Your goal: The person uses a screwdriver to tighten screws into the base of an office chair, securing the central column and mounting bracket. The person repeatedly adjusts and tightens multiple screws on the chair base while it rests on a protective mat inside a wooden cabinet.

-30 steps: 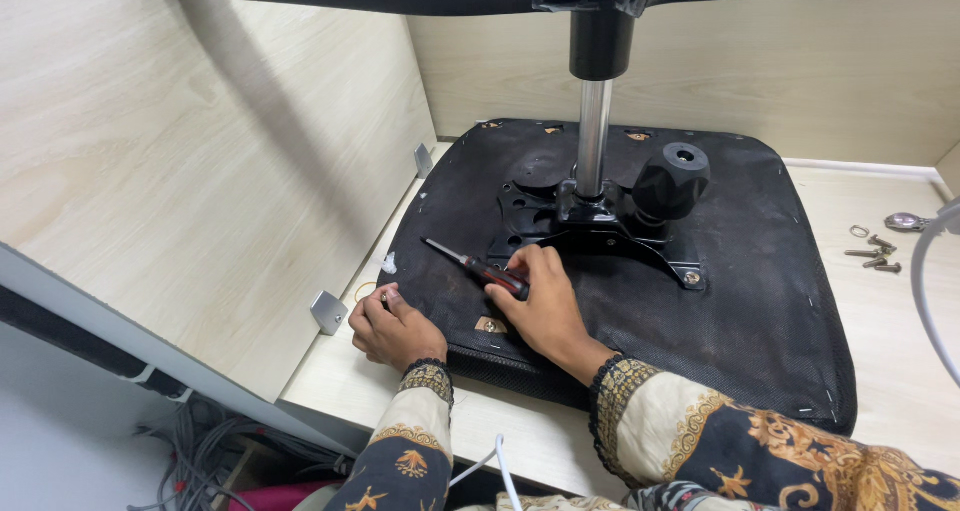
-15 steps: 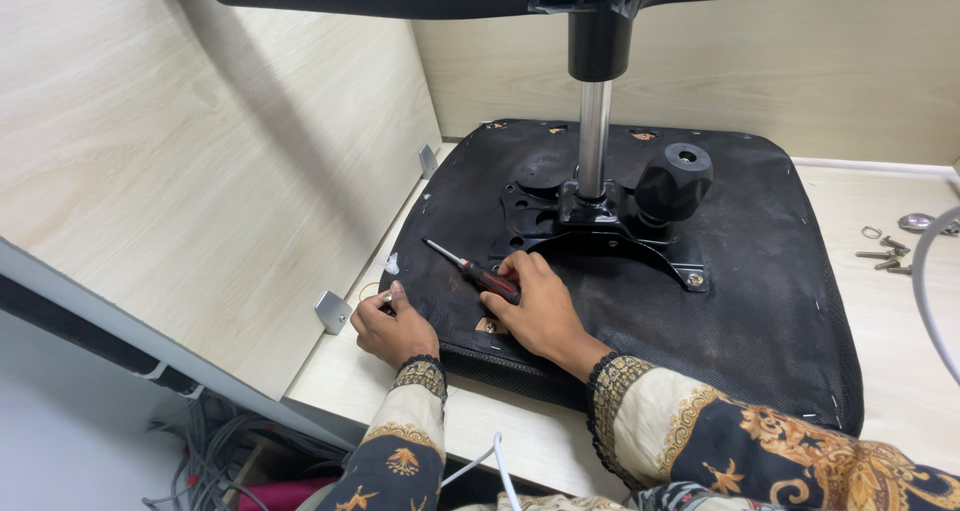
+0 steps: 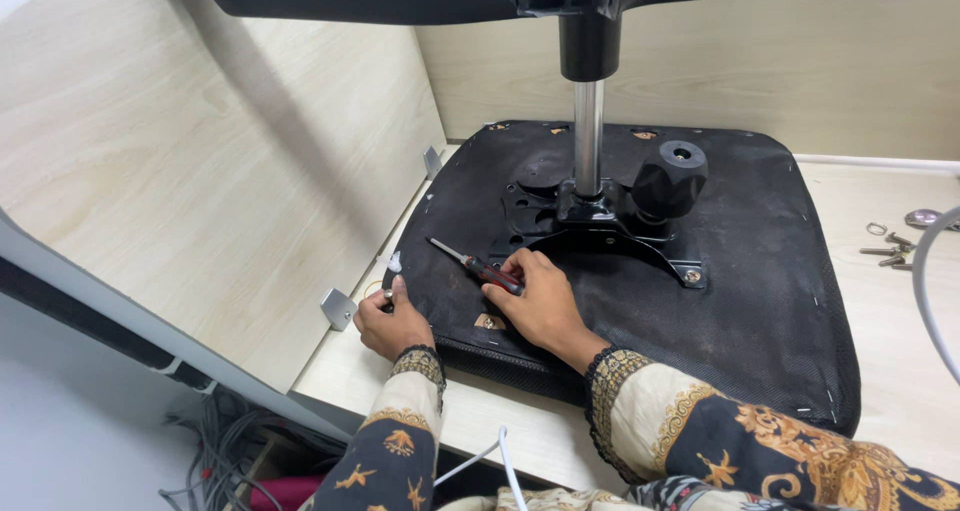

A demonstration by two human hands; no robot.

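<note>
An upturned black chair seat [image 3: 760, 301] lies on the light wooden desk [image 3: 900, 361], its metal mounting plate [image 3: 600, 233] and chrome post [image 3: 588, 136] pointing up. My right hand [image 3: 540, 301] rests on the seat's underside and holds a screwdriver [image 3: 470, 263] with a dark red and black handle, its shaft pointing up-left. My left hand [image 3: 388, 321] sits at the seat's near left edge, fingers pinched on a small white and metal piece [image 3: 392, 271]. A black round knob [image 3: 668, 179] stands beside the post.
A wooden partition wall [image 3: 200, 191] runs along the left with small metal brackets [image 3: 337, 307]. A bunch of keys [image 3: 890, 246] and a grey cable [image 3: 925, 291] lie at the right. White cords [image 3: 490, 461] hang near my lap, with tangled cables [image 3: 215, 451] below left.
My left hand has shifted slightly up toward the seat's edge. My right hand and the screwdriver stay almost where they were.
</note>
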